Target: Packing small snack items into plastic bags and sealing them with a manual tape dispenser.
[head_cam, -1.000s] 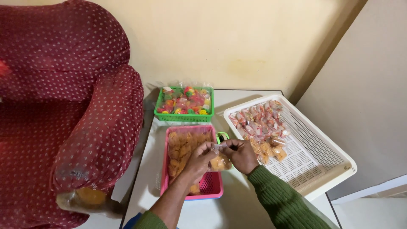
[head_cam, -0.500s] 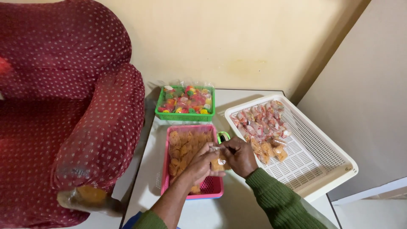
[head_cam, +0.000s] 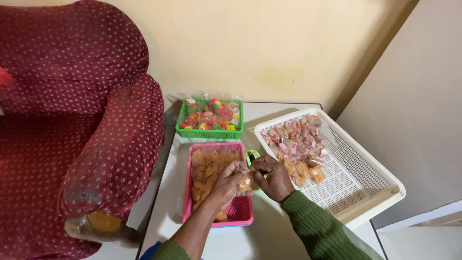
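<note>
Both hands met over the right edge of the pink basket [head_cam: 188,192], near frame centre. Left hand [head_cam: 226,185] and right hand [head_cam: 274,177] had fingers pinched narrow on a small clear plastic packet [head_cam: 248,182] of orange, crinkled chips; long axis could not be told. Pink basket: rectangular, perforated plastic, holding loose chips. At 12 o'clock, a green basket [head_cam: 210,132] of glossy multicoloured packets. At 3 o'clock, a white mesh tray [head_cam: 356,178] with sealed packets, on the pale surface [head_cam: 269,236].
</note>
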